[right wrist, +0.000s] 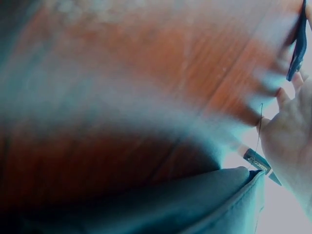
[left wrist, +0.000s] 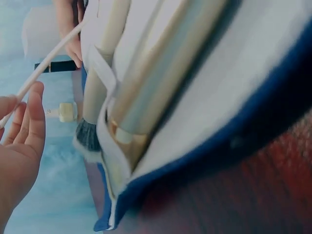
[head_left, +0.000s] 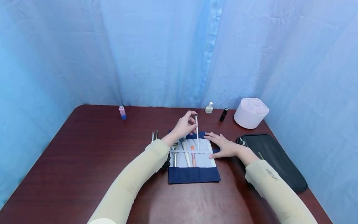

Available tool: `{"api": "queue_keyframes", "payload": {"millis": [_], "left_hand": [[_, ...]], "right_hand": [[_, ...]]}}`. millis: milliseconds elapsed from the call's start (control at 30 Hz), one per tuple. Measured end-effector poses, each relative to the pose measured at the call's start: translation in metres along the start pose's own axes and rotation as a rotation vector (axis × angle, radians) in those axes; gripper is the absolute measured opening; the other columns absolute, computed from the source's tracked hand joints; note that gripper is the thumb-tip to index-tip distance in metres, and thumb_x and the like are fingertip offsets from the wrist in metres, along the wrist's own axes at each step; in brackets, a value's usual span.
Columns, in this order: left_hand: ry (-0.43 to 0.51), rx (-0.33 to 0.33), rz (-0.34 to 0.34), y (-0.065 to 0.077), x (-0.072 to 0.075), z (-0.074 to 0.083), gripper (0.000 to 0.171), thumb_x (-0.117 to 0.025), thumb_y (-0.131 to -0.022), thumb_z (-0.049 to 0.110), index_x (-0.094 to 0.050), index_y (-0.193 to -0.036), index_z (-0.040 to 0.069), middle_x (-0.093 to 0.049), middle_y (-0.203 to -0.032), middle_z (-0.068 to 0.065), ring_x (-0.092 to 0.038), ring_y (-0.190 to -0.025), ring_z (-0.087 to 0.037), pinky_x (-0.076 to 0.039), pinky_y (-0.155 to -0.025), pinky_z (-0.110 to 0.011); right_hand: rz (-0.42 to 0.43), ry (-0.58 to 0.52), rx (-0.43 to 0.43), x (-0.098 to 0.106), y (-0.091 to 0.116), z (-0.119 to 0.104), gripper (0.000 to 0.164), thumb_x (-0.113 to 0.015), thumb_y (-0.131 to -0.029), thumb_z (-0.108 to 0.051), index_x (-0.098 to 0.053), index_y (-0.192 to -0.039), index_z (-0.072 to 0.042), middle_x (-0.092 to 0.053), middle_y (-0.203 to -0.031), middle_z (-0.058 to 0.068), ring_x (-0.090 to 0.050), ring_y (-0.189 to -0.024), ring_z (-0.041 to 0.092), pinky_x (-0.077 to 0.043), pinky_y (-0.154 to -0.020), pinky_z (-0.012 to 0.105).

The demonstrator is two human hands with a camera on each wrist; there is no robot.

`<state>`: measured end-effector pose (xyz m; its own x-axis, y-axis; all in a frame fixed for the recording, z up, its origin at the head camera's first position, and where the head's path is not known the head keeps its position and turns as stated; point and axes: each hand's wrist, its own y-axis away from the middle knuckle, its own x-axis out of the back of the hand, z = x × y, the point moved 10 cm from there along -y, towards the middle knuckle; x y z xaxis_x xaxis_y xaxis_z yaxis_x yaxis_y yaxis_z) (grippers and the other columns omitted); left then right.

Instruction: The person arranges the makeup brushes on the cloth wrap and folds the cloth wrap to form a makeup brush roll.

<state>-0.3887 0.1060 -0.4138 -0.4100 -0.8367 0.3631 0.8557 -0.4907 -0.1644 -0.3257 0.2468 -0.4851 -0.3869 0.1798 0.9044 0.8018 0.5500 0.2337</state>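
Note:
A navy brush roll (head_left: pixel 194 175) with a white lining lies unrolled on the table. Under its strap sit a broad silver-handled brush (head_left: pixel 175 158), a white-handled brush with dark bristles (head_left: pixel 185 152) and a short orange brush (head_left: pixel 193 157). My left hand (head_left: pixel 183 126) pinches a slim white makeup brush (head_left: pixel 197 133) near its top, small bristle tip up, the handle slanting down to the lining. In the left wrist view, the brush's pale handle (left wrist: pixel 51 56) passes between thumb and fingers. Fingers spread, my right hand (head_left: pixel 225 147) rests on the roll's right edge.
Two more brushes (head_left: pixel 153 137) lie left of the roll, with a dark object (head_left: pixel 167 163) partly under my left sleeve. A black zip case (head_left: pixel 275 158) and white organiser (head_left: pixel 251 115) stand right. At the back are nail polish (head_left: pixel 208 109), a black tube (head_left: pixel 223 115) and a pink-blue bottle (head_left: pixel 122 112).

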Motion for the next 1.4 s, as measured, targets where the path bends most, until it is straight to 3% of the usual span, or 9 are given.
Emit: {"api": "queue_keyframes", "payload": {"millis": [300, 600, 1033, 1400], "left_hand": [[0.038, 0.057, -0.087, -0.001, -0.011, -0.018, 0.044, -0.059, -0.093, 0.009, -0.040, -0.132, 0.013, -0.065, -0.091, -0.010, -0.068, -0.075, -0.029, -0.056, -0.063, -0.038], [-0.032, 0.099, -0.203, 0.007, -0.022, -0.034, 0.046, -0.060, -0.093, 0.011, -0.041, -0.133, 0.004, -0.064, -0.093, -0.009, -0.064, -0.081, -0.026, -0.052, -0.064, -0.030], [-0.094, 0.054, -0.292, 0.010, -0.031, -0.037, 0.045, -0.069, -0.087, 0.014, -0.051, -0.126, 0.003, -0.068, -0.089, -0.004, -0.059, -0.077, -0.011, -0.046, -0.067, -0.023], [-0.125, 0.048, -0.357, 0.014, -0.035, -0.036, 0.037, -0.074, -0.083, 0.018, -0.061, -0.115, 0.005, -0.066, -0.089, -0.002, -0.061, -0.080, -0.011, -0.048, -0.076, -0.023]], "right_hand": [[-0.011, 0.004, -0.012, 0.000, 0.000, 0.000, 0.099, -0.060, -0.075, -0.070, -0.020, -0.151, -0.021, -0.013, -0.158, 0.002, -0.008, -0.145, 0.028, -0.003, -0.112, 0.060], [-0.002, -0.003, 0.005, -0.001, 0.001, -0.002, 0.098, -0.061, -0.076, -0.068, -0.021, -0.151, -0.019, -0.014, -0.158, 0.003, -0.008, -0.145, 0.029, -0.004, -0.111, 0.062], [-0.008, -0.001, 0.005, -0.002, 0.000, -0.002, 0.100, -0.059, -0.076, -0.070, -0.018, -0.152, -0.020, -0.012, -0.159, 0.000, -0.006, -0.146, 0.027, -0.003, -0.112, 0.060], [-0.018, -0.008, -0.003, -0.001, -0.001, -0.003, 0.099, -0.059, -0.077, -0.069, -0.018, -0.152, -0.021, -0.011, -0.159, 0.000, -0.005, -0.146, 0.027, -0.002, -0.112, 0.059]]}}
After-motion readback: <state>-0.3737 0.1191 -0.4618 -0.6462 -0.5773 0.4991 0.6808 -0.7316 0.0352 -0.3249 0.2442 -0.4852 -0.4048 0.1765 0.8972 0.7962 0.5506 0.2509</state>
